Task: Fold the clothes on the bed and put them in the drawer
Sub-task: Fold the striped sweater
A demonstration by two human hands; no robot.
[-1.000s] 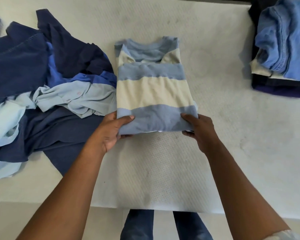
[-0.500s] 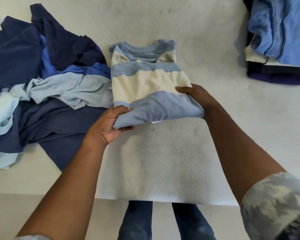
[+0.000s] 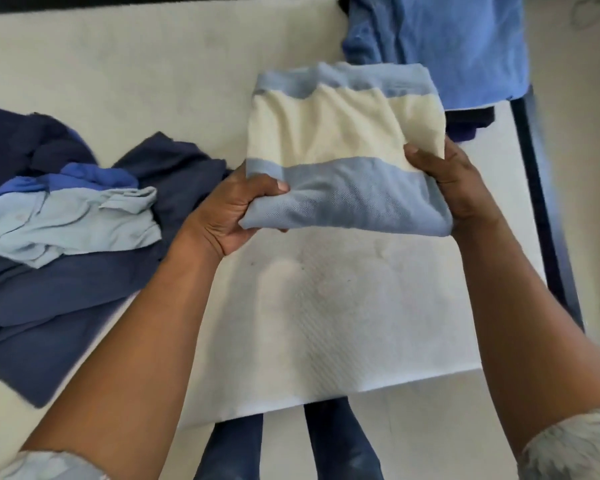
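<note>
Gripping its near corners, the left hand (image 3: 236, 209) and right hand (image 3: 444, 181) have lifted the now-folded striped shirt (image 3: 340, 143) toward the folded stack (image 3: 440, 39), finishing this garment.

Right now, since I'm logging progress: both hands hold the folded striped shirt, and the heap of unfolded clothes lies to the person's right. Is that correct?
Not quite. The head view shows the heap of unfolded clothes on the person's left, not their right. The rest stands: the left hand and the right hand both hold the folded striped shirt.
</note>
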